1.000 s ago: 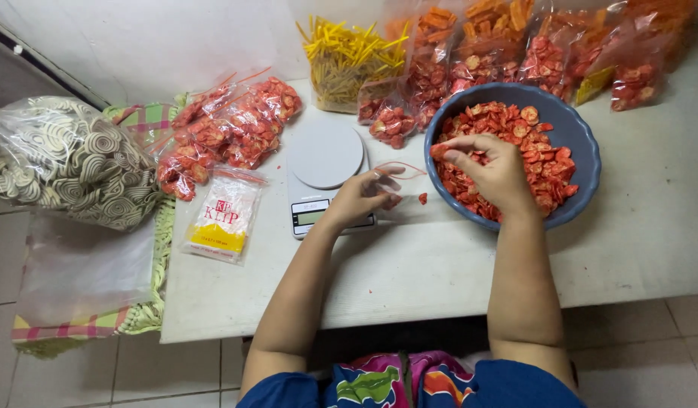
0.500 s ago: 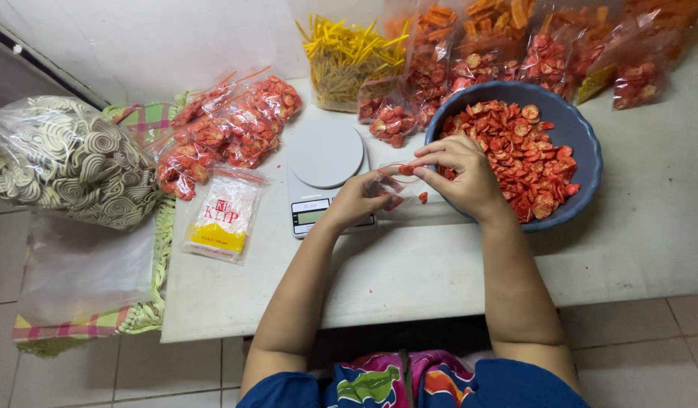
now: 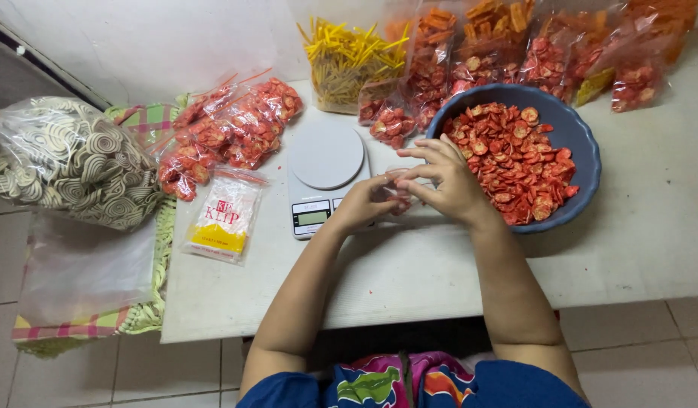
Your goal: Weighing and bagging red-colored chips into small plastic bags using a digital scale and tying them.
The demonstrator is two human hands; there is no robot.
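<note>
Both hands are meeting near the middle of the desk (image 3: 409, 279), the left hand (image 3: 364, 202) and the right hand (image 3: 447, 181) together pinching a small clear bag (image 3: 398, 198) with a few red chips inside. The bag is lying between the white scale (image 3: 322, 177) and the blue bowl (image 3: 583, 143) of red chips (image 3: 515, 159), which is sitting toward the back right.

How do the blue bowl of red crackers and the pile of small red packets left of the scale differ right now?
The blue bowl holds its red crackers loose and uncovered; the pile of small packets has them sealed in clear plastic. The bowl sits right of the scale, beside the right hand; the packets lie left of it, away from both hands. The bowl is one round mass; the packets are many small lumps. Both rest on the white table and hold similar red pieces.
</note>
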